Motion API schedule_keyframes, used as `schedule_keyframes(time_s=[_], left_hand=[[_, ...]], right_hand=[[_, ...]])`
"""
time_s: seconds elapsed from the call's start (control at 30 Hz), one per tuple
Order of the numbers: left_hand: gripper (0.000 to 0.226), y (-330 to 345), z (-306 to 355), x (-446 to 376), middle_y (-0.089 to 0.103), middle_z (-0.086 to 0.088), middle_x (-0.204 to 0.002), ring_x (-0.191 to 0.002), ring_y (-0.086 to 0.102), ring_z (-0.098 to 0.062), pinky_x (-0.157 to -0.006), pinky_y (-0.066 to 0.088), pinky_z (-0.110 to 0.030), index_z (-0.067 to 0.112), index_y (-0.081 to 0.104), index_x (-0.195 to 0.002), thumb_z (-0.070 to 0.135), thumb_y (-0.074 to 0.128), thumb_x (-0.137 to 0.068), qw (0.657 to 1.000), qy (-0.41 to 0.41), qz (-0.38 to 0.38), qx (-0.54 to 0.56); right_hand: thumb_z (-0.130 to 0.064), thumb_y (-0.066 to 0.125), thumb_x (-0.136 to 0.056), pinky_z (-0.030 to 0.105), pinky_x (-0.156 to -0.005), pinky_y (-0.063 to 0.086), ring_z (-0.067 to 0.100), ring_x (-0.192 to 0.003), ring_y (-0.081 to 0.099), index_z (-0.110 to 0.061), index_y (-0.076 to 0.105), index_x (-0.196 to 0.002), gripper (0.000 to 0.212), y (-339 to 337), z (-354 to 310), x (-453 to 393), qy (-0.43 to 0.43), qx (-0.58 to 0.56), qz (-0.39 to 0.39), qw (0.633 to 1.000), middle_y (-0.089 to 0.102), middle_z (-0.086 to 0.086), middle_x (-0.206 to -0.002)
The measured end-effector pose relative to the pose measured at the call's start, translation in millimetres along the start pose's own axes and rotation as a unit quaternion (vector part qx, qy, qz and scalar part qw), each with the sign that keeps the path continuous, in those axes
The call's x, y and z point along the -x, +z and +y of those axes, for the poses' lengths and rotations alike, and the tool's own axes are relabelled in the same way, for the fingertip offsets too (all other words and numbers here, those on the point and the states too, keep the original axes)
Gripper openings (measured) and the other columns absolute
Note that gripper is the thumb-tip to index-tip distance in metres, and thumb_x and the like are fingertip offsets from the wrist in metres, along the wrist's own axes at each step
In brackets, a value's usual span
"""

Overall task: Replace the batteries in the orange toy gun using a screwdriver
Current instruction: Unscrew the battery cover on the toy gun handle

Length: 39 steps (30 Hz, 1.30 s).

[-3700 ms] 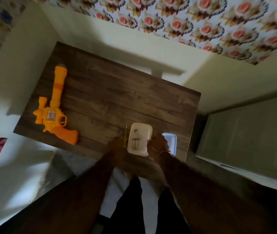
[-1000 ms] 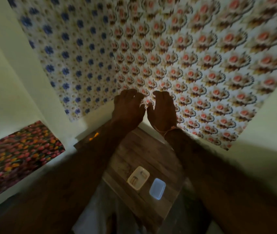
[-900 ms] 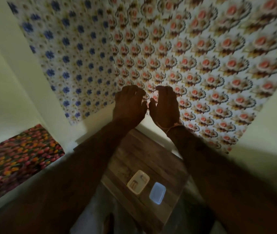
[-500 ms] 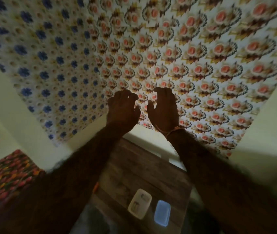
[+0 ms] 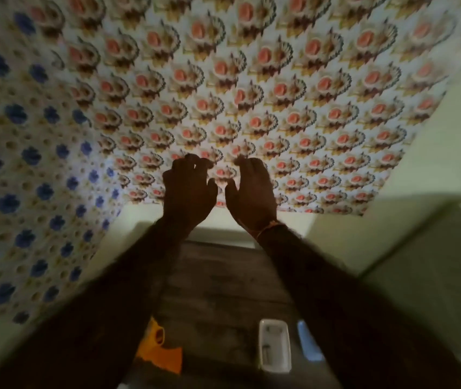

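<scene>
Orange toy gun (image 5: 159, 352) sits on the wooden table (image 5: 223, 279), left of the white tray (image 5: 275, 346). Left hand (image 5: 188, 192) and right hand (image 5: 251, 193) are raised above the table, fingers loosely curled, holding nothing.

An orange toy gun (image 5: 158, 352) and white tray (image 5: 275, 349) are lying on a dark brown wooden table (image 5: 223, 279); pink-flowered wallpaper (image 5: 251, 80) is showing behind.

both arms outstretched fwd, left grip (image 5: 188, 189) & right grip (image 5: 251, 190) raised side by side, fingers loosely curled, empty
</scene>
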<state>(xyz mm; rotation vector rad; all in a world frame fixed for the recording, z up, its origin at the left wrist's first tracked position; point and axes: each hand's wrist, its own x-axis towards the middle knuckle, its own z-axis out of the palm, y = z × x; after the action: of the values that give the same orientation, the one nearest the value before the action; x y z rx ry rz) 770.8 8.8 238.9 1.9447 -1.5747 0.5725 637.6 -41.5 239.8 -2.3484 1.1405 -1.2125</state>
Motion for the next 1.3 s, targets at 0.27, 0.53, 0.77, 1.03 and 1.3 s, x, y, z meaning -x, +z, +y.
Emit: schedule_keyframes(time_s=[0.27, 0.53, 0.77, 1.03, 1.3], left_hand=[[0.033, 33.2, -2.3, 33.0, 0.057, -0.009, -0.121, -0.116, 0.051, -0.032, -0.094, 0.039, -0.045, 0.016, 0.060, -0.116, 0.027, 0.060, -0.085, 0.989, -0.048, -0.121, 0.070], [0.034, 91.4, -22.6, 97.1, 0.050, -0.007, -0.131, -0.125, 0.043, -0.029, -0.099, 0.033, -0.042, 0.019, 0.055, -0.124, 0.029, 0.056, -0.091, 0.967, -0.070, -0.238, 0.060], [0.036, 165.9, -28.7, 167.6, 0.051, -0.008, -0.127, -0.123, 0.044, -0.031, -0.100, 0.036, -0.043, 0.019, 0.055, -0.122, 0.028, 0.055, -0.087, 0.950, -0.074, -0.294, 0.079], [0.033, 239.6, -48.6, 256.3, 0.053, -0.007, -0.126, -0.118, 0.048, -0.031, -0.097, 0.040, -0.044, 0.020, 0.058, -0.118, 0.032, 0.052, -0.088, 0.960, -0.066, -0.260, 0.080], [0.034, 261.2, -71.9, 297.6, 0.055, -0.009, -0.122, -0.117, 0.049, -0.030, -0.097, 0.039, -0.044, 0.016, 0.058, -0.118, 0.030, 0.049, -0.089, 0.978, -0.024, -0.191, 0.081]], right_hand=[[-0.020, 0.057, -0.083, 0.041, -0.089, 0.048, 0.032, -0.107, 0.054, -0.004, 0.055, -0.120, 0.040, 16.7, 35.8, 55.8, 0.073, 0.078, -0.034, 0.994, 0.056, 0.016, -0.117], [-0.020, 0.058, -0.084, 0.041, -0.086, 0.047, 0.033, -0.107, 0.053, -0.004, 0.053, -0.120, 0.040, 75.2, 82.1, 114.8, 0.131, 0.073, -0.087, 0.985, 0.053, 0.017, -0.118], [-0.018, 0.056, -0.078, 0.038, -0.085, 0.045, 0.034, -0.104, 0.055, -0.005, 0.056, -0.117, 0.041, 139.4, 138.3, 172.0, 0.165, 0.077, -0.123, 0.975, 0.055, 0.018, -0.115], [-0.023, 0.057, -0.079, 0.036, -0.082, 0.045, 0.032, -0.100, 0.057, -0.005, 0.054, -0.118, 0.044, 197.6, 177.8, 234.5, 0.141, 0.055, -0.134, 0.979, 0.054, 0.017, -0.114], [-0.026, 0.059, -0.082, 0.033, -0.088, 0.043, 0.029, -0.108, 0.056, -0.010, 0.047, -0.128, 0.050, 224.8, 175.7, 276.8, 0.080, 0.059, -0.128, 0.987, 0.052, 0.013, -0.123]])
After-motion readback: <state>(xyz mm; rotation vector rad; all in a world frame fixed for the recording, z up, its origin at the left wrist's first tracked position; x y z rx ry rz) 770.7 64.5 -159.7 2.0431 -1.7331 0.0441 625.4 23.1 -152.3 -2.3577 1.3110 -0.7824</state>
